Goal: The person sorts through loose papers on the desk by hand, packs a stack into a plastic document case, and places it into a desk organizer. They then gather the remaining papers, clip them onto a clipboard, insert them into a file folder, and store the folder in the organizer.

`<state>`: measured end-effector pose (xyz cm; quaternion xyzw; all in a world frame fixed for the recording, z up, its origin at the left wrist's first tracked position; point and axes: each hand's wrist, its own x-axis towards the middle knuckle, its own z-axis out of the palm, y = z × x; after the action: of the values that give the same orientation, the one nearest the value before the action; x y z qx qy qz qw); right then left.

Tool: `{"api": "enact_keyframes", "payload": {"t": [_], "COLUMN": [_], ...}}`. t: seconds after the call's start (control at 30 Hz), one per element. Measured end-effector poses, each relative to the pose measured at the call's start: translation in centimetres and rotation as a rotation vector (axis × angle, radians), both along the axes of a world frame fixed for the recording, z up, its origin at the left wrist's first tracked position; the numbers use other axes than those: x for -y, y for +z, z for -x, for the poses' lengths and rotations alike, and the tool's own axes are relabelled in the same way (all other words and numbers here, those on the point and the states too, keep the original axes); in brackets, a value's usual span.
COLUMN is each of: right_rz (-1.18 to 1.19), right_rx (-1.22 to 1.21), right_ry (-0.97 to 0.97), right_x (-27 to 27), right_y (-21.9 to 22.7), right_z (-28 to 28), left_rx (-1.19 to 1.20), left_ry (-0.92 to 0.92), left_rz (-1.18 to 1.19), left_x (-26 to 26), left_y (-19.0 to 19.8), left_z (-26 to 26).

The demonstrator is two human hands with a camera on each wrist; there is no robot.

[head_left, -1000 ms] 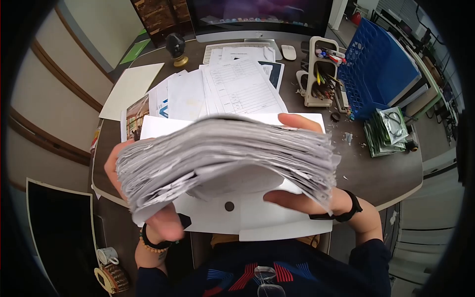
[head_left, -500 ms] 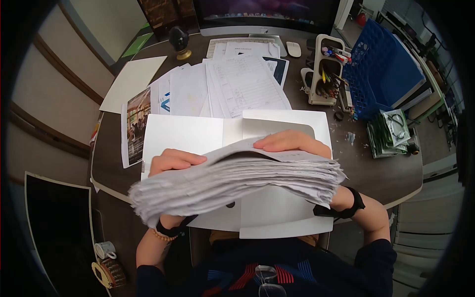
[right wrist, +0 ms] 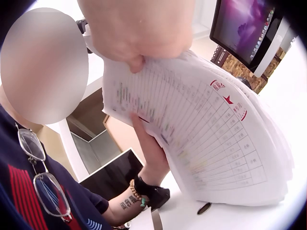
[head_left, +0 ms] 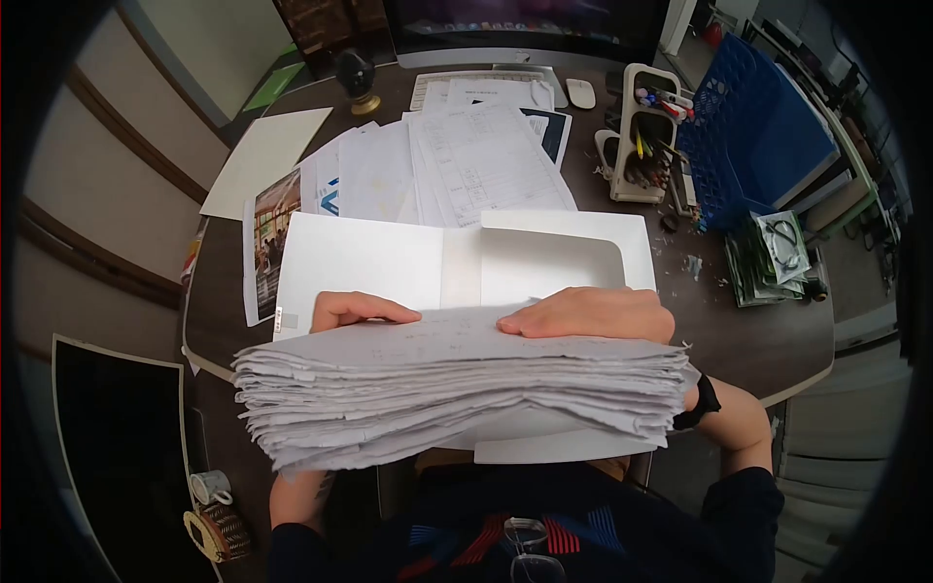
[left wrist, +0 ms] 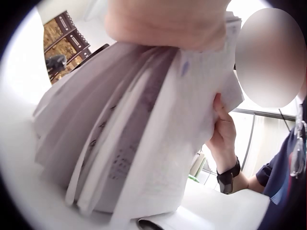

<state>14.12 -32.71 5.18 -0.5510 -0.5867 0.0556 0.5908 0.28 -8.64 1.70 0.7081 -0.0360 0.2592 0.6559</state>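
Note:
A thick stack of papers (head_left: 457, 389) is held up between both hands, its many sheet edges facing the body in the head view. My left hand (head_left: 360, 308) grips the far left part, and my right hand (head_left: 595, 313) grips the far right; fingers lie over the top sheet, thumbs hidden in that view. The sheets fan apart below the left hand in the left wrist view. In the right wrist view, a printed table with a red stamp (right wrist: 228, 99) shows on an outer sheet. An opened white folder (head_left: 364, 255) lies beneath the stack.
Loose papers (head_left: 486, 165) and a photo print (head_left: 275, 243) lie beyond the folder. A pen organizer (head_left: 641, 136), blue basket (head_left: 724, 146) and green packets (head_left: 763, 262) stand at the right. A keyboard, mouse (head_left: 580, 93) and monitor (head_left: 525, 29) are at the back.
The stack was strongly arched; it has flattened and come down nearer the body. Both hands now show over its far edge, with more of the white folder uncovered behind it.

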Motion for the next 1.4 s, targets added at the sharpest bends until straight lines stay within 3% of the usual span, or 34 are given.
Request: {"api": "enact_keyframes", "payload": {"t": [0.07, 0.1, 0.17, 0.2, 0.27, 0.3, 0.33, 0.37, 0.4, 0.47, 0.53, 0.6, 0.7, 0.73, 0.8, 0.83, 0.87, 0.93, 0.97, 1.03, 1.23, 1.4], "right_rz": [0.281, 0.280, 0.567, 0.567, 0.302, 0.260, -0.097, -0.064, -0.031, 0.023, 0.094, 0.504, 0.569, 0.571, 0.679, 0.824, 0.826, 0.893, 0.893, 0.899, 0.804, 0.785], "right_rx": [-0.050, -0.049, 1.100, 1.099, -0.078, -0.301, -0.372, -0.474, -0.576, -0.629, -0.500, -0.721, -0.367, -0.381, 0.009, -0.071, -0.082, 0.340, 0.337, -0.007, -0.031, -0.002], "right_ry": [-0.046, -0.046, -0.320, -0.319, -0.354, -0.390, -0.351, -0.282, -0.215, -0.104, -0.117, -0.119, -0.351, -0.360, -0.507, -0.506, -0.510, -0.675, -0.672, -0.607, -0.594, -0.612], "right_x": [0.2, 1.4, 4.7, 3.4, -0.2, -1.0, -2.7, -3.1, -3.3, -4.0, -4.5, -2.3, 1.2, 2.5, 5.1, 5.9, 6.8, 8.2, 8.5, 8.7, 9.1, 9.2], "right_y": [1.8, 0.3, -4.1, -2.5, 1.8, 2.7, 1.6, 2.4, 3.3, 4.1, 2.1, 3.2, 2.0, 1.2, -0.4, 0.2, -0.5, -2.6, -3.4, -4.3, -5.7, -6.2], "right_z": [0.5, 0.2, -0.4, 0.0, 0.9, 1.1, 0.2, -0.2, -0.6, -1.6, -2.0, -1.9, -2.7, -2.9, -2.6, -2.1, -1.9, -1.4, -1.1, -0.8, -0.4, -0.3], "left_rx": [-0.157, -0.088, -0.091, -0.095, -0.102, -0.104, -0.105, -0.311, -0.363, -0.150, -0.287, -0.347, -0.559, -0.573, -0.727, -0.769, -0.778, -0.763, -0.766, -0.834, -0.926, -0.966], "left_ry": [-0.020, -0.031, -0.013, 0.006, 0.045, 0.065, 0.085, 0.147, 0.116, 0.084, 0.038, -0.004, 0.019, 0.010, 0.011, 0.014, 0.009, 0.009, 0.012, -0.015, -0.096, -0.099], "left_rz": [-0.091, 0.121, 0.007, -0.106, -0.332, -0.446, -0.559, -0.346, -0.226, 0.125, 0.159, 0.246, 0.379, 0.378, 0.363, 0.359, 0.356, 0.383, 0.383, 0.371, 0.317, 0.293], "left_x": [-0.1, 0.0, -0.5, -1.0, -2.0, -2.3, -2.3, -2.2, -2.9, -1.2, -3.1, -4.8, -6.9, -7.6, -8.8, -9.4, -9.2, -8.7, -8.6, -8.6, -9.5, -9.0], "left_y": [-0.6, -1.8, -1.7, -1.6, -1.0, -0.5, -0.1, 1.5, 2.1, 4.6, 4.7, 4.3, 2.2, 1.0, -1.0, -2.0, -2.4, -2.9, -3.0, -3.0, -5.4, -5.0], "left_z": [0.1, -0.1, 0.3, 0.7, 1.5, 1.8, 2.0, 1.7, 1.4, -0.4, -0.5, -0.3, 0.3, 0.7, 1.7, 2.0, 1.9, 1.8, 1.6, 0.8, -1.3, -2.1]}}
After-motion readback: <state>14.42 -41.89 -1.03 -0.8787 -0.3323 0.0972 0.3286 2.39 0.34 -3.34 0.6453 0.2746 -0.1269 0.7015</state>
